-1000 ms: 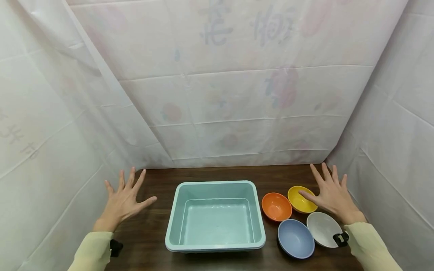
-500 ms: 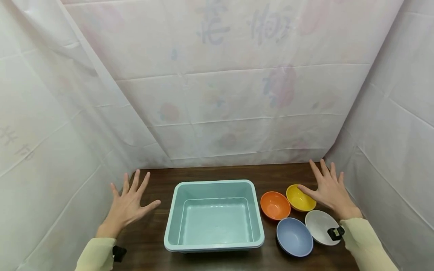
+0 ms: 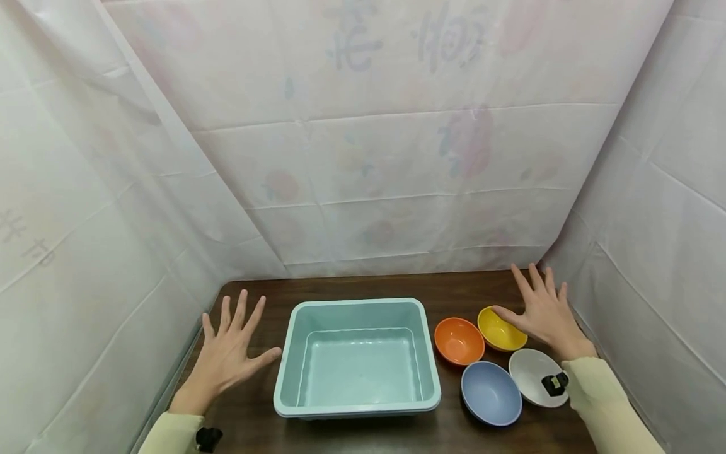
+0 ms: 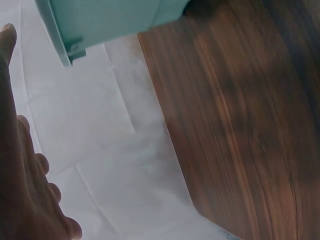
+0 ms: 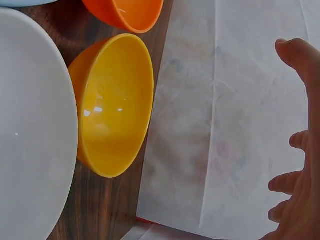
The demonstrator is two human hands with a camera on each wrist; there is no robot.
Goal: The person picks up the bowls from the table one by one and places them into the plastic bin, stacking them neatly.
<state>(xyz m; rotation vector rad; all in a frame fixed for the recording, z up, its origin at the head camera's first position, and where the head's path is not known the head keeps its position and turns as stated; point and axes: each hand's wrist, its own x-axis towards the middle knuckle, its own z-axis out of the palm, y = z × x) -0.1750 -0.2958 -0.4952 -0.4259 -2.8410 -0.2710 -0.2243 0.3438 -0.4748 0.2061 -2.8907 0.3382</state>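
Apparently, the work is standing at its very start: neither hand is grasping anything and all four bowls are sitting outside the basin, so any handling of them seems to be wholly left to do. The pale teal rectangular basin (image 3: 360,366) is resting upright on the dark wood-grain table (image 3: 255,435), between the two hands. To its right the bowls are standing mouth up in a close cluster: the orange bowl (image 3: 459,341) is sitting nearest the basin, the yellow bowl (image 3: 501,328) is lying beyond it to the right, the blue bowl (image 3: 491,393) is taking the near place, and the white bowl (image 3: 532,372) is sitting just beside the blue one, partly hidden by a black wrist camera (image 3: 554,383). Whether each pair of rims is touching cannot be told.

The left hand (image 3: 227,353) is hovering left of the basin with its back upward, fingers straight, spread and released, thumb pointing toward the rim; the left wrist view is showing a gap there. The right hand (image 3: 547,315) is mirroring it, fingers fanned and holding nothing. In the head view its thumb is overlapping the yellow bowl, but the right wrist view is showing them apart. Both pale sleeves (image 3: 612,403) are slanting in from the near corners.
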